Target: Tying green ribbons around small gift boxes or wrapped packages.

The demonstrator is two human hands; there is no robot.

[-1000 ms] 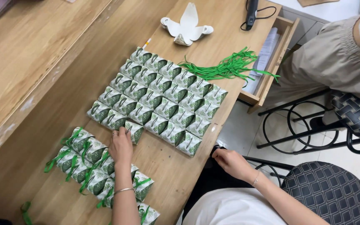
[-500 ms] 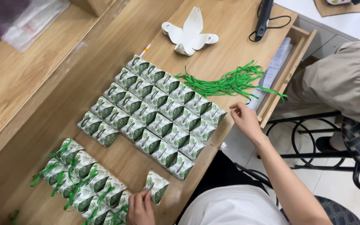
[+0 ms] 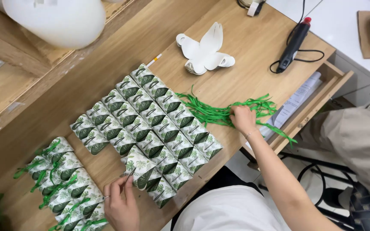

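My left hand, bottom centre-left of frame, fingers pinched shut on one small leaf-printed box. The box is lifted at the lower edge of the untied block, tipped a little, its top pointing up and right in the frame. It sits just above and right of my knuckles.

My right hand, right of centre, fingers curled down into the pile of green ribbons. They are closed among the strands; whether one strand is already singled out I cannot tell. The pile's long axis runs left to right across the desk, with loose ends trailing toward the open drawer at the right.

The key relation: the ribbons lie up and to the right of the held box, well apart from it, with the block of untied boxes between them. The right hand is on the ribbons; the left is far from them.

Lower left of frame: boxes already tied with green ribbon, in a slanted cluster just beside my left wrist.

Upper centre: a flat white unfolded box blank. Upper right: a black glue gun with its cord, on the wooden desk. Another person's beige sleeve at the far right edge.
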